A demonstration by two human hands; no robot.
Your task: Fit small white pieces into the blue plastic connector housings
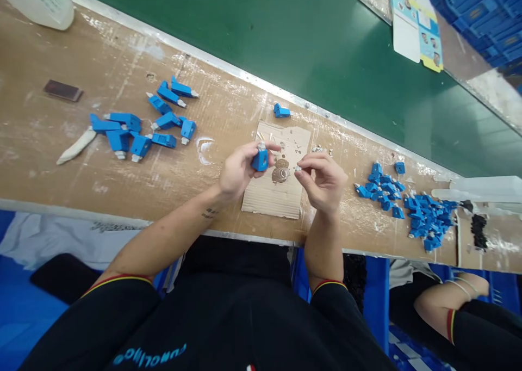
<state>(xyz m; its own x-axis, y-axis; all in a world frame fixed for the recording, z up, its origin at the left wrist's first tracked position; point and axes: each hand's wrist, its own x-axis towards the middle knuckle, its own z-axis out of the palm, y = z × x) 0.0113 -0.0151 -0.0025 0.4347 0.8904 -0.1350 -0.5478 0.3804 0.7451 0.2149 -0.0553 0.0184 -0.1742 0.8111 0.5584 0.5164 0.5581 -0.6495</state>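
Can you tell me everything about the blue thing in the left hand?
The blue piece is a small, chunky block that looks like hard plastic, with flat sides. A pale, greyish tip sticks out of one end, and a dark spot, perhaps a hole, shows on one face. It is tilted with the tip pointing away from the person. The fingers of the left hand hold it, covering part of it. In this view it appears over the left side of the cardboard.

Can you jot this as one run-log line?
left hand: holding blue part | right hand: pinching small pale piece | cardboard: on table
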